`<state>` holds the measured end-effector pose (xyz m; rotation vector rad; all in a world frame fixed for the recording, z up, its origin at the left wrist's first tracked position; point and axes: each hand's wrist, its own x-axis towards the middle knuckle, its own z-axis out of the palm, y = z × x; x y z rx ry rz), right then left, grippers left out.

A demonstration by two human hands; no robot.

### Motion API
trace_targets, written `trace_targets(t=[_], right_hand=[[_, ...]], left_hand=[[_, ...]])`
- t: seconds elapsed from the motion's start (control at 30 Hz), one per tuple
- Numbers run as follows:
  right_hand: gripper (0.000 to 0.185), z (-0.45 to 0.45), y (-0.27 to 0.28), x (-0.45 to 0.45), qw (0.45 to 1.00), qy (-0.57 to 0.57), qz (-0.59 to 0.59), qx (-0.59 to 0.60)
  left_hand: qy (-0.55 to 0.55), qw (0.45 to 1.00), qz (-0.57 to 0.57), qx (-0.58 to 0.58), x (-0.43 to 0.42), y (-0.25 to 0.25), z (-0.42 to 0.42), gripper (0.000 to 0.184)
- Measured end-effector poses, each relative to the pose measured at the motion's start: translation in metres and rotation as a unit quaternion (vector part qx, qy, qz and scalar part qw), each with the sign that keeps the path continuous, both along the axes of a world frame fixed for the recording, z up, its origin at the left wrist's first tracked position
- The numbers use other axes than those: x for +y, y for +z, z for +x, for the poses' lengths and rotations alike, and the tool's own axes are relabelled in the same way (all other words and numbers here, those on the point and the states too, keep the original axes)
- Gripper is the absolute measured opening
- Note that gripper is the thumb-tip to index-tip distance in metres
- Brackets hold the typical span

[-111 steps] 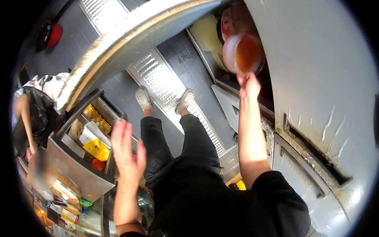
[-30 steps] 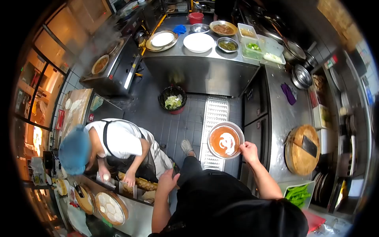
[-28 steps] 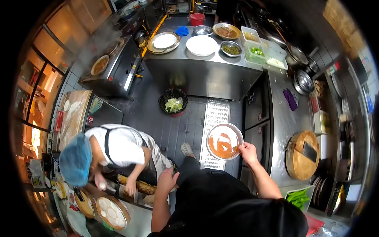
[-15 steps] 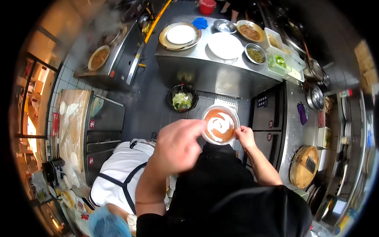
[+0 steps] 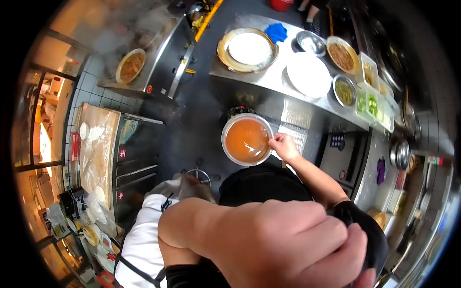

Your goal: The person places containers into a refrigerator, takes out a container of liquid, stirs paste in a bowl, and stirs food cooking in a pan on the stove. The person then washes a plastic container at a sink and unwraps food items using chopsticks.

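Raised higher: left hand [image 5: 293, 240], curled, contents unclear. Right hand [image 5: 285, 147] pinches tub [image 5: 230, 156] by rim, likely keeping liquid [image 5: 242, 137] level

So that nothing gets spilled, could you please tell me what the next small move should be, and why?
I would probably bring the left hand down to steady the round container: it holds orange liquid, and only the right hand grips it, at one side of the rim, while the left is up near the camera.
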<state>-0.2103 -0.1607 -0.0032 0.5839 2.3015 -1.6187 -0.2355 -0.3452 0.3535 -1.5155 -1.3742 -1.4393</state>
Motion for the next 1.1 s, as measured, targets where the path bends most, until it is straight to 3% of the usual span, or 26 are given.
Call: trace_targets(t=[0.07, 0.2, 0.27, 0.4, 0.43, 0.5, 0.57, 0.63, 0.67, 0.77, 0.8, 0.93, 1.1], right_hand=[[0.021, -0.035, 0.007, -0.007, 0.999, 0.040, 0.005, -0.012], [0.021, -0.099, -0.001, -0.023, 0.996, 0.086, 0.009, -0.004], [0.019, -0.129, 0.005, -0.038, 0.996, 0.093, -0.003, 0.007], [0.018, -0.184, 0.008, -0.070, 0.993, 0.118, -0.026, -0.006], [0.018, -0.197, 0.006, -0.079, 0.992, 0.119, -0.034, -0.008], [0.019, -0.226, -0.011, -0.094, 0.990, 0.140, -0.016, -0.009], [0.020, -0.254, -0.011, -0.115, 0.991, 0.136, -0.006, -0.015], [0.020, -0.287, -0.011, -0.136, 0.990, 0.139, 0.003, -0.026], [0.019, -0.299, -0.020, -0.145, 0.991, 0.134, 0.002, -0.021], [0.019, -0.340, -0.024, -0.179, 0.994, 0.103, -0.023, -0.015], [0.019, -0.353, -0.013, -0.195, 0.996, 0.080, -0.026, -0.025], [0.020, -0.390, 0.010, -0.238, 0.998, -0.010, -0.059, -0.027], [0.019, -0.432, 0.018, -0.263, 0.992, -0.091, -0.087, -0.002]], left_hand=[[0.020, 0.999, 0.015, 0.032, 0.000, -0.003, -0.023, 0.046], [0.081, 0.985, -0.093, -0.117, -0.045, 0.002, -0.054, 0.034], [0.147, 0.973, -0.136, -0.113, -0.067, -0.012, -0.079, 0.032], [0.322, 0.912, -0.197, -0.160, -0.129, -0.080, -0.125, 0.035], [0.349, 0.907, -0.127, -0.196, -0.139, -0.105, -0.139, 0.030], [0.398, 0.866, -0.147, -0.263, -0.181, -0.145, -0.162, 0.041], [0.427, 0.828, -0.120, -0.343, -0.219, -0.190, -0.182, 0.038], [0.406, 0.765, -0.039, -0.498, -0.257, -0.238, -0.213, 0.033], [0.378, 0.707, 0.019, -0.597, -0.276, -0.255, -0.234, 0.028], [0.313, 0.633, 0.149, -0.692, -0.350, -0.351, -0.301, 0.025], [0.286, 0.583, 0.201, -0.733, -0.370, -0.373, -0.323, 0.025], [0.200, 0.484, 0.318, -0.790, -0.440, -0.431, -0.413, 0.025], [0.116, 0.444, 0.414, -0.786, -0.502, -0.484, -0.522, 0.033]])
